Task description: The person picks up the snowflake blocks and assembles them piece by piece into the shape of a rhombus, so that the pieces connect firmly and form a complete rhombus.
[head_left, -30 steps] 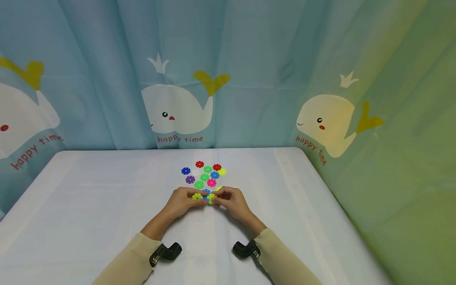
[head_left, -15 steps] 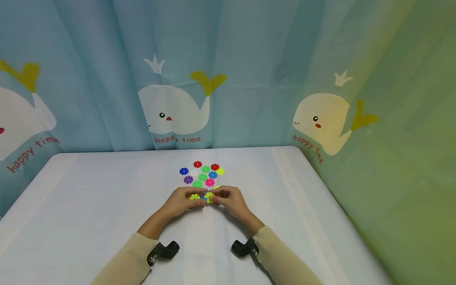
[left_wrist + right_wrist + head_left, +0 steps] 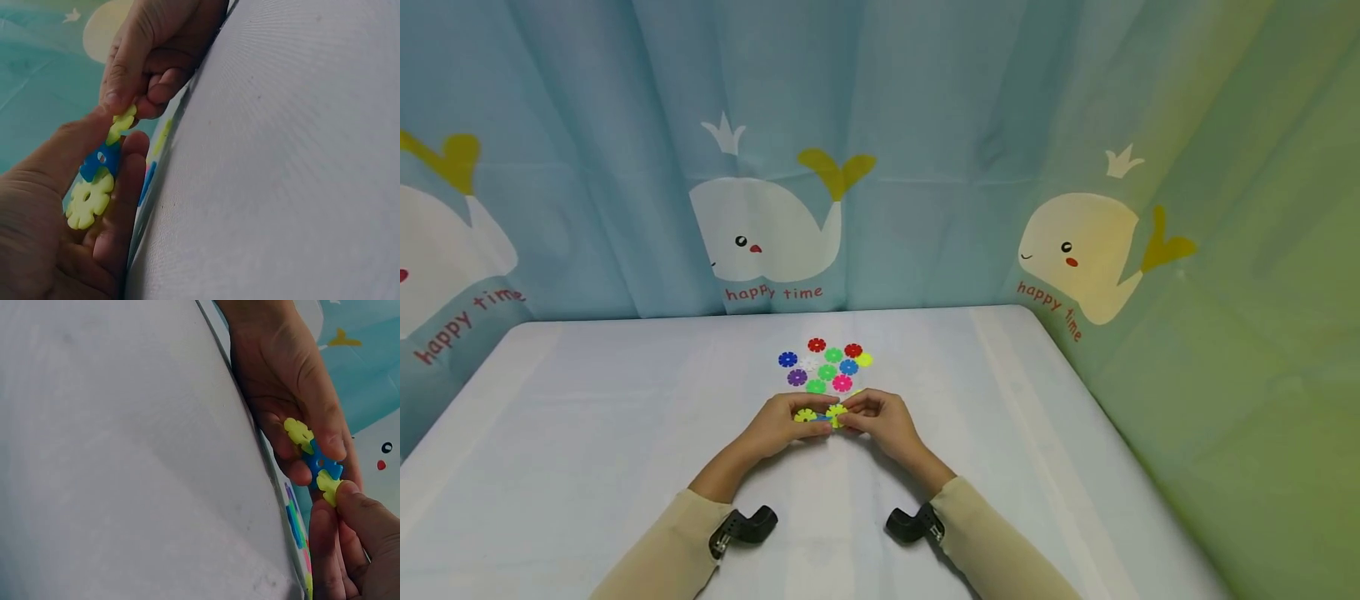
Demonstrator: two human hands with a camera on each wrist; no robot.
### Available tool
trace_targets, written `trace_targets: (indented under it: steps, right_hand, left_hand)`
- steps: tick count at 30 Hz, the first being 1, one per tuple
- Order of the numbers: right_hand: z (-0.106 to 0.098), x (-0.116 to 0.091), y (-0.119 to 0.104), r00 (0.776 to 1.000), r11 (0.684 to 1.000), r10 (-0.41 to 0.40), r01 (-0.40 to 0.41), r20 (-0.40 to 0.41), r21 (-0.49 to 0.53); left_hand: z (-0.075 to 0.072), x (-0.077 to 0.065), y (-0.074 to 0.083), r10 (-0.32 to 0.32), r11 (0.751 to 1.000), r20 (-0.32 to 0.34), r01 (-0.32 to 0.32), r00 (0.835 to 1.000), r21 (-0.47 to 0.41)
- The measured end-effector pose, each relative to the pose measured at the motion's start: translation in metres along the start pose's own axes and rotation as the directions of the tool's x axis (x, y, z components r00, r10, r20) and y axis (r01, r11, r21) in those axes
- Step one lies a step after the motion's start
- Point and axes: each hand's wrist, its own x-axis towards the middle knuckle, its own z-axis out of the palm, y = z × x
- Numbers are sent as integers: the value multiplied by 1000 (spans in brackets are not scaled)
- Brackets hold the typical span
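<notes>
My left hand [image 3: 777, 423] holds a blue snowflake disc [image 3: 92, 166] between thumb and fingers, with a yellow snowflake disc [image 3: 97, 201] joined to its edge on the palm side. At the blue disc's other edge, my right hand [image 3: 883, 419] pinches a second yellow snowflake disc [image 3: 327, 486] between thumb and fingertips. That yellow disc stands at an angle to the blue one and meets its edge; how deep it sits in the slot I cannot tell. In the head view, fingers cover much of the blue disc.
Several loose snowflake discs lie in a cluster just beyond the hands on the white table [image 3: 625, 433], among them a purple disc [image 3: 797, 377], a pink disc [image 3: 842, 382] and a red disc [image 3: 816, 344]. A whale-print curtain [image 3: 925, 167] hangs behind the table.
The joined discs have shifted slightly left and the blue one shows less in the head view. Both hands keep their hold. The head view has swung a little; the loose discs lie unmoved.
</notes>
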Motion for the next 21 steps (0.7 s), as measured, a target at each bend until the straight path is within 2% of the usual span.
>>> trace_targets:
  steps: [10, 21]
  right_hand:
    - [2, -1, -1, 1000, 1000, 5, -5, -6, -22]
    - [0, 0, 3, 1000, 1000, 2, -2, 20, -16]
  left_hand:
    - [3, 1, 0, -27, 1000, -63, 27, 998, -7]
    - [4, -2, 4, -57, 998, -96, 56, 994, -21]
